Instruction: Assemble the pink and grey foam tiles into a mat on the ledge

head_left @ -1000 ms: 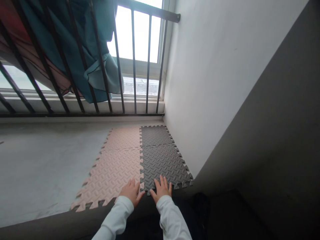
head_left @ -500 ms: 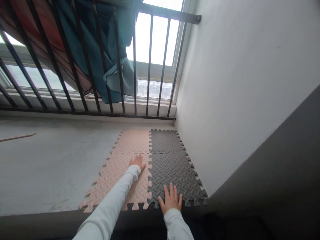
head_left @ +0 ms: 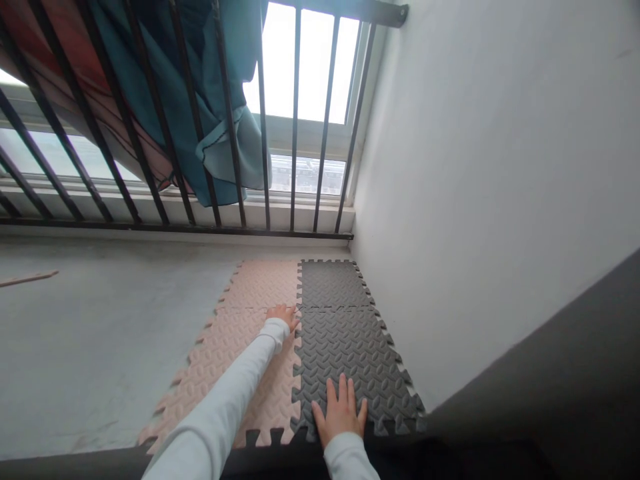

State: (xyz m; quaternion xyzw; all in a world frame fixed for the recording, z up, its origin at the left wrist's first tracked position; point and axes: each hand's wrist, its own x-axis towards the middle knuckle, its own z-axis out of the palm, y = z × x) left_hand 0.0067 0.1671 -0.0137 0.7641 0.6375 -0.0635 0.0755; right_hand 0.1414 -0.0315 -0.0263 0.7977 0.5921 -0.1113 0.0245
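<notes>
Interlocking foam mats lie on a concrete floor: two pink tiles on the left, two dark grey tiles on the right. My left hand reaches forward in a white sleeve and presses flat near the spot where the tiles meet in the middle. My right hand lies flat with fingers spread on the near grey tile, close to its toothed front edge. Neither hand holds anything.
A white wall runs along the right edge of the mats. Black railing bars stand before a window at the back, with teal cloth draped over them. Bare grey floor spreads left; a thin wooden strip lies far left.
My left hand has slid from the near edge of the pink tile forward to the middle seam, then a little to the right. My right hand stays flat on the near grey tile.
</notes>
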